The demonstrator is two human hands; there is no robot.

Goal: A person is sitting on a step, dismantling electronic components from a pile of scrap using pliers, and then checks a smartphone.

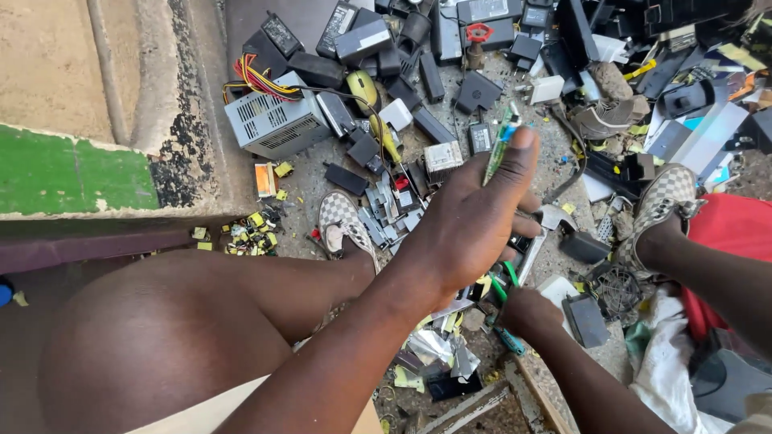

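Head cam: left hand (pixel 474 217) pinches a small green circuit board (pixel 502 138) upright; right hand (pixel 527 312) is closed around green-handled pliers (pixel 503 285), over a pile of scrap adapters (pixel 362 40).

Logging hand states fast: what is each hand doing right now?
Left hand: closed, holding a green circuit board.
Right hand: closed on green-handled pliers.
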